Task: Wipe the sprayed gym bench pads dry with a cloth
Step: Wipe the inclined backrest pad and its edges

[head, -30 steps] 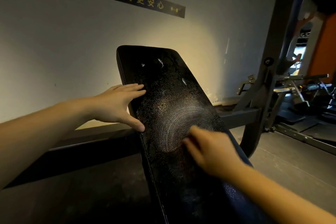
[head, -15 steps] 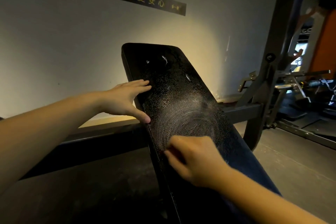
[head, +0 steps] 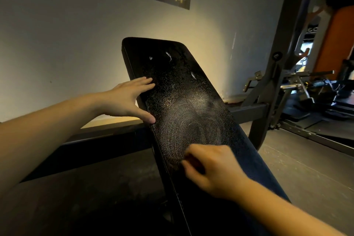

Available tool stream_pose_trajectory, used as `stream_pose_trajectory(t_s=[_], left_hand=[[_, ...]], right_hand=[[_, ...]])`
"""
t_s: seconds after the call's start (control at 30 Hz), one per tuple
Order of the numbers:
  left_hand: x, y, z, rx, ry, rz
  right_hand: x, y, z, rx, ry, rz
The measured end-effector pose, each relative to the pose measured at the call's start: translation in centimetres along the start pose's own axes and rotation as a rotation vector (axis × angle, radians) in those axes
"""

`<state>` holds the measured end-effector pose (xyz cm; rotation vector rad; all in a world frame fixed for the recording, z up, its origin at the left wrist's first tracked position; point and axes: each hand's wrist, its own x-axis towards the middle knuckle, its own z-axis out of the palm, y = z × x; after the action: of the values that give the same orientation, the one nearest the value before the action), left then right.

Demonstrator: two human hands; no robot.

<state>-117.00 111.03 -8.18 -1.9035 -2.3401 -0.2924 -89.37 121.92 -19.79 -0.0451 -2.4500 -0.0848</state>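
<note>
The blurred right hand (head: pixel 212 168) hides whatever its curled fingers hold. The bench pad (head: pixel 182 101) is cut off below.

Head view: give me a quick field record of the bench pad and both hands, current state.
pad: black bench pad, inclined, top end toward the wall
surface: spray droplets on upper part; curved wipe streaks mid-pad
left hand: resting on pad's left edge, fingers straight
right hand: low on pad, fingers curled over something dark, can't tell what
background: grey rack upright to the right
</note>
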Motion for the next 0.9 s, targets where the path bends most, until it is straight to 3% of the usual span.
stream_pose_trajectory(t_s=[0.13, 0.23, 0.3, 0.37, 0.47, 0.53, 0.63, 0.73, 0.8, 0.9], left_hand=[[0.0, 1.2, -0.1, 0.122, 0.005, -0.044], [-1.1, 2.6, 0.4, 0.202, 0.06, -0.093], [-2.2, 3.0, 1.1, 0.209, 0.158, -0.085], [-3.3, 3.0, 1.9, 0.173, 0.241, -0.062], [-4.5, 3.1, 3.1, 0.104, 0.262, -0.029], [-5.1, 3.5, 3.8, 0.098, 0.223, -0.012], [-5.2, 4.0, 3.9, 0.115, 0.16, -0.022], [-5.0, 4.3, 3.2, 0.162, 0.138, -0.033], [-4.9, 4.6, 2.9, 0.207, 0.128, -0.039], [-4.8, 5.1, 2.6, 0.249, 0.124, -0.048]], right_hand=[[3.6, 6.7, -0.9, -0.257, 0.132, 0.363], [8.3, 6.2, 0.5, -0.196, 0.128, 0.547], [8.6, 1.7, 1.6, -0.125, 0.135, 0.422], [5.3, -3.4, 1.6, -0.039, 0.098, 0.165], [-0.8, -3.4, 0.3, 0.005, -0.05, -0.067], [-2.6, 0.3, -0.6, -0.057, 0.005, 0.051], [-0.1, 6.3, -1.1, -0.259, 0.139, 0.444], [4.3, 6.8, -0.3, -0.24, 0.157, 0.657], [5.6, 2.6, 0.9, -0.17, 0.141, 0.568], [1.5, -3.8, 1.5, -0.014, 0.134, 0.236]])
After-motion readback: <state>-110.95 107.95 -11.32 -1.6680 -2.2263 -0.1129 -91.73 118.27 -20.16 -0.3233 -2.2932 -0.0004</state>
